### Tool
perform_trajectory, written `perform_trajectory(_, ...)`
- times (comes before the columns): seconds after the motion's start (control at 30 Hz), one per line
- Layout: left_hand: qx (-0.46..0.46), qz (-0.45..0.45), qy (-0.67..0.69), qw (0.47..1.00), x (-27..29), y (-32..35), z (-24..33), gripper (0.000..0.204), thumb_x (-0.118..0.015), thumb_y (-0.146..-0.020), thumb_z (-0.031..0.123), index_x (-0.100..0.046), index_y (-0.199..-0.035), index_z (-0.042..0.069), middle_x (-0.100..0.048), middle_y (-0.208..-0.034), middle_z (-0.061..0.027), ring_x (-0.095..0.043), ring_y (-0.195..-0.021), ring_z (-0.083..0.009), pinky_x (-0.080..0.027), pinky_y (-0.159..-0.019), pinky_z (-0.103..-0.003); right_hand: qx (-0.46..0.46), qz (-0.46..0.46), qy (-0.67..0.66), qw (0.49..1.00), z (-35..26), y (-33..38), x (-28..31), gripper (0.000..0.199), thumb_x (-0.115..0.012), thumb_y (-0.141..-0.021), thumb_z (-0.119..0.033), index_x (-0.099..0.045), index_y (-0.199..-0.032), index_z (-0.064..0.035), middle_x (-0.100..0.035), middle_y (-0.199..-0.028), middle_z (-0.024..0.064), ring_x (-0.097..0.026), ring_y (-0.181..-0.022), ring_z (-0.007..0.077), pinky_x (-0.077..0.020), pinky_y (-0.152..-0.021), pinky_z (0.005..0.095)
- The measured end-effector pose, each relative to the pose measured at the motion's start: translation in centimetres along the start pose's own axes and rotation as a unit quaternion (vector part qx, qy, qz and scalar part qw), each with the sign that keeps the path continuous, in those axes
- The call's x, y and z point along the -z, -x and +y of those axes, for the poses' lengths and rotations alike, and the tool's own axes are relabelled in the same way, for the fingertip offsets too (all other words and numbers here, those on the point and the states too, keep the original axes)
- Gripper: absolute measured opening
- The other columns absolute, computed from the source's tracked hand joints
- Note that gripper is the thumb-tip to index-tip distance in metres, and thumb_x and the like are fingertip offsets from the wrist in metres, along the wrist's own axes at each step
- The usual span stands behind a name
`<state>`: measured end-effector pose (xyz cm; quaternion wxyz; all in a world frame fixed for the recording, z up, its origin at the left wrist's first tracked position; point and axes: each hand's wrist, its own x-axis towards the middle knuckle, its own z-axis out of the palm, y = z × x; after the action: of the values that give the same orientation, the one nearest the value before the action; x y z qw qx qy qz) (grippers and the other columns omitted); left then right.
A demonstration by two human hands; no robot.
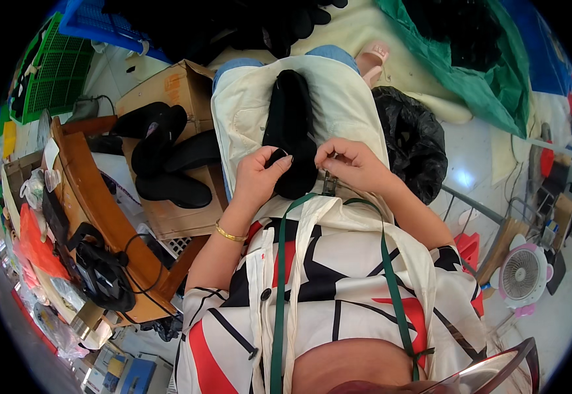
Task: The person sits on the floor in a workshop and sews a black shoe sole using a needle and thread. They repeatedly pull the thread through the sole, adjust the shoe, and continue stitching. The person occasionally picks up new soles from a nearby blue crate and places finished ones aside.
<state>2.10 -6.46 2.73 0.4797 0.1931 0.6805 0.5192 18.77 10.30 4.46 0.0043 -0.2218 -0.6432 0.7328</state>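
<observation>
Black slipper (pixel 290 131) on lap, left hand (pixel 258 176) gripping, right hand (pixel 351 163) pinching

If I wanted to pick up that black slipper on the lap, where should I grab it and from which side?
Probably by the far end of the black slipper, coming from above. It lies lengthwise on the cream apron, and that end is bare, while the left hand and right hand already pinch the near end.

Slipper (pixel 290 131) on lap, cardboard box (pixel 171 92) left.
</observation>
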Motion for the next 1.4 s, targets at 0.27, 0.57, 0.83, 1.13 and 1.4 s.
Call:
perform_trajectory(0.27,-0.069,0.057,-0.149,0.985,-1.0,0.8,-0.1,0.017,-0.071,-0.086,0.018,-0.068,-0.09,0.002,-0.068,-0.076,-0.0088,-0.061,-0.066,-0.0168,-0.048,-0.062,-0.03,0.19,0.124,0.313,0.922,-0.3,-1.3,-3.8,0.021,-0.077,-0.081,-0.022,-0.066,-0.089,-0.0055,-0.061,-0.082,0.0102,-0.061,-0.073,0.0244,-0.0493,-0.065,0.0337)
perform_trajectory(0.57,-0.149,0.092,-0.148,0.973,-1.3,0.9,0.1,0.015,-0.069,-0.087,0.013,-0.069,-0.099,0.003,-0.069,-0.083,-0.0116,-0.065,-0.074,-0.0201,-0.05,-0.069,-0.03,0.051,-0.017,0.069,0.996,-0.5,-1.2,-2.3,0.013,-0.073,-0.085,-0.015,-0.064,-0.088,-0.0052,-0.054,-0.08,0.0004,-0.051,-0.074,0.0109,-0.0421,-0.062,0.027)
perform_trajectory(0.83,0.013,-0.037,0.059,0.997,0.3,-0.7,-0.2,0.012,-0.067,-0.09,0.01,-0.068,-0.097,0.0,-0.068,-0.087,-0.0016,-0.061,-0.079,-0.0082,-0.049,-0.073,-0.023,0.145,0.042,0.293,0.944,0.7,-0.5,-1.4,0.014,-0.073,-0.081,-0.01,-0.06,-0.084,-0.0052,-0.052,-0.079,0.0072,-0.054,-0.075,0.0232,-0.0441,-0.064,0.0338)
perform_trajectory(1.13,0.077,-0.164,0.055,0.982,2.4,-2.1,1.2,0.014,-0.065,-0.092,0.011,-0.067,-0.102,0.002,-0.066,-0.089,0.0001,-0.059,-0.083,-0.0062,-0.047,-0.078,-0.021,0.11,0.104,0.162,0.975,0.8,-2.8,-1.3,0.011,-0.071,-0.085,-0.004,-0.061,-0.089,-0.0042,-0.052,-0.085,0.0051,-0.054,-0.075,0.0151,-0.0458,-0.066,0.0272)
perform_trajectory(1.4,0.111,-0.145,0.087,0.979,2.4,-1.6,2.3,0.015,-0.063,-0.093,0.01,-0.067,-0.106,0.003,-0.064,-0.091,0.0007,-0.057,-0.086,-0.0062,-0.045,-0.079,-0.02,0.069,0.026,0.138,0.988,1.4,-2.5,-0.4,0.011,-0.07,-0.084,-0.009,-0.061,-0.088,-0.0045,-0.051,-0.086,0.0049,-0.054,-0.073,0.014,-0.0463,-0.065,0.0269)
